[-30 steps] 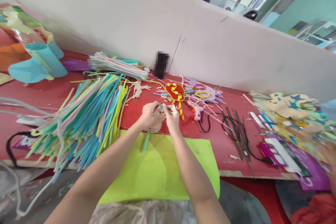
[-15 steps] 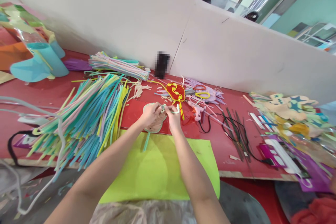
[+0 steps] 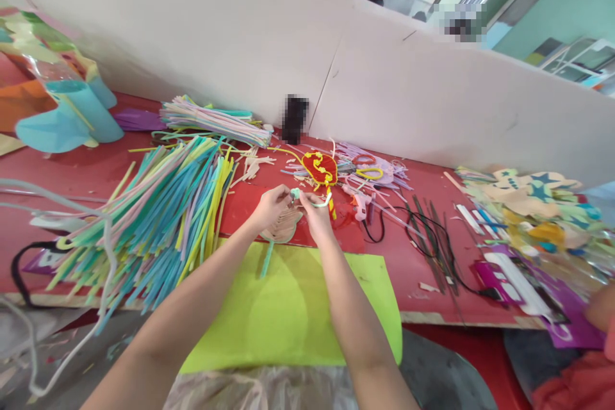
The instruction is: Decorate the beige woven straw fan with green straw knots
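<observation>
From the head view, the left hand [image 3: 271, 205] pins a tan fan-shaped piece [image 3: 283, 229] against the red table [image 3: 86, 170], fingertips pinching a pale green strip [image 3: 314, 200]. The right hand [image 3: 317, 214] pinches the same strip just right, curling it along the rim. A glue gun [image 3: 358, 202] lies near, farther right.

Bare forearms, ringless hands [image 3: 294, 208]

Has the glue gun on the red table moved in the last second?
No. The glue gun lies in the same spot right of the red and yellow ornament, its black cord trailing as before.
</observation>
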`<state>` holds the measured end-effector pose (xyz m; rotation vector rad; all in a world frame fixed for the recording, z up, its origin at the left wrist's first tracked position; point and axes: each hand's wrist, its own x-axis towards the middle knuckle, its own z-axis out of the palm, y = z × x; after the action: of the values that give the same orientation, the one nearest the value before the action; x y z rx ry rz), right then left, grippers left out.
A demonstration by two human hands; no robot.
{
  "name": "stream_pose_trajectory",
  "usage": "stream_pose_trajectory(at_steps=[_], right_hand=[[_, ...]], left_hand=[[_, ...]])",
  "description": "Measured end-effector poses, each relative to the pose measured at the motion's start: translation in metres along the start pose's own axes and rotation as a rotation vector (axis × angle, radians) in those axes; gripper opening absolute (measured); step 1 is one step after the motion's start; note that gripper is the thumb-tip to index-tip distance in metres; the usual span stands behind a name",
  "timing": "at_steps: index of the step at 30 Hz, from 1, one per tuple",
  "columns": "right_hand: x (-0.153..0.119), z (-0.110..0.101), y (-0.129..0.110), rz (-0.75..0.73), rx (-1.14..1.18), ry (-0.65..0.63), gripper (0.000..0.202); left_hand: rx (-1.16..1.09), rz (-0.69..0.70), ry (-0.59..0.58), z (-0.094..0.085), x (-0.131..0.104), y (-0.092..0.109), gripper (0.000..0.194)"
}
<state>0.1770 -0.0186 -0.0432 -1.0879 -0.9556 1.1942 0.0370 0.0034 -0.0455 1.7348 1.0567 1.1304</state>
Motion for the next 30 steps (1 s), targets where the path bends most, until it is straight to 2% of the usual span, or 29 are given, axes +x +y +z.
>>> stream_pose_trajectory(at_steps=[7,16,27,30], right_hand=[[-0.001,-0.006,-0.004,-0.107,-0.164,-0.027,0.027],[-0.001,-0.005,-0.006,-0.044,-0.131,-0.013,0.028],[-0.001,-0.003,-0.002,-0.081,-0.151,0.004,0.033],[0.000,-0.005,-0.004,-0.131,-0.190,0.097,0.033]], left_hand=[[-0.057,-0.005,-0.016,-0.002,0.001,0.003,0.013],[0.079,0.044,-0.043,-0.006,0.000,0.005,0.012],[-0.069,-0.004,-0.140,-0.011,0.002,0.010,0.015],[-0.096,-0.009,-0.045,-0.011,0.003,0.009,0.022]])
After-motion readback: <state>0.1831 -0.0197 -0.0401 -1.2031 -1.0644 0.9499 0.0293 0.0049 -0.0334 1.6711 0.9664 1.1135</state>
